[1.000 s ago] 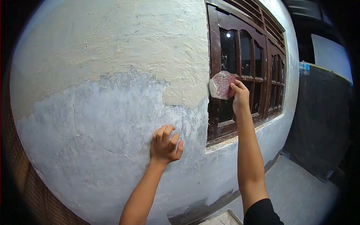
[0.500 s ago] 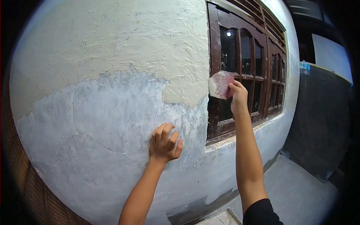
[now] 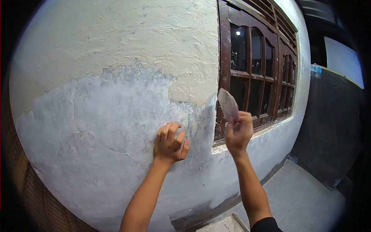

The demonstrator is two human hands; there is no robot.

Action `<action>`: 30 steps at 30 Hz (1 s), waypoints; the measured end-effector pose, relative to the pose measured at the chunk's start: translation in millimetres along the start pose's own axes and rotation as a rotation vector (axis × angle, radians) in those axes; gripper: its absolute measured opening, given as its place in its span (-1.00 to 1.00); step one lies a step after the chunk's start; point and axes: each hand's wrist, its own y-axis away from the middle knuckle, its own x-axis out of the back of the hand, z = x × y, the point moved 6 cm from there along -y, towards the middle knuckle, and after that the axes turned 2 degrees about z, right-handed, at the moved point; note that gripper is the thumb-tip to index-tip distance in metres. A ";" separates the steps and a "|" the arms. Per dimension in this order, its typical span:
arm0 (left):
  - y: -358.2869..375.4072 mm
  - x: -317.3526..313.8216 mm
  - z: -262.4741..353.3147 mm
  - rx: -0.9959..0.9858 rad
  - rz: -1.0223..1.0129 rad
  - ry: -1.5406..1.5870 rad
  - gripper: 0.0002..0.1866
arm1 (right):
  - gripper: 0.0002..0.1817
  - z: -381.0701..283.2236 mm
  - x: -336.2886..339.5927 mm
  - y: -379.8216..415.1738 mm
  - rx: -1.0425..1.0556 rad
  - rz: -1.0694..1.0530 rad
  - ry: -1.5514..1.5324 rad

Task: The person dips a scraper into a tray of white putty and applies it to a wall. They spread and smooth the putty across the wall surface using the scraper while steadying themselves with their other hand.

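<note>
A flat, pale pinkish putty scraper (image 3: 228, 104) is pinched in my right hand (image 3: 240, 133), its blade tilted up beside the left edge of the window frame (image 3: 223, 58). Whether the blade touches the wall is hard to tell. My left hand (image 3: 169, 144) leans on the grey, bare part of the wall (image 3: 96, 120), fingers bent and apart, nothing visible in it. Above it, rough cream putty (image 3: 147, 42) coats the wall, ending in a ragged lower edge and reaching to the window.
Brown wooden shutters with glass panes (image 3: 255, 71) fill the window opening, above a chipped sill (image 3: 266, 131). Low down stands a pale, shallow tray-like thing (image 3: 226, 226), partly cut off. A dark board (image 3: 324, 127) leans at the right over a grey floor (image 3: 301, 193). Woven matting (image 3: 38, 197) borders the left.
My right hand has come down with the scraper, and the blade has turned from facing me to nearly edge-on. My left hand stays in place on the wall. The view has shifted slightly.
</note>
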 end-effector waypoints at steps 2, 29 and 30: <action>-0.5 -0.5 0.2 0.001 -0.007 -0.004 -0.62 | -0.77 -18.2 -8.5 7.9 0.230 -0.085 0.087; -0.1 -1.8 -0.1 0.004 -0.002 -0.013 -0.62 | -0.85 7.9 -56.6 37.6 0.604 -0.536 0.385; -0.4 -1.7 -0.1 0.003 0.000 -0.016 -0.63 | -0.84 8.4 -56.6 38.3 0.590 -0.553 0.386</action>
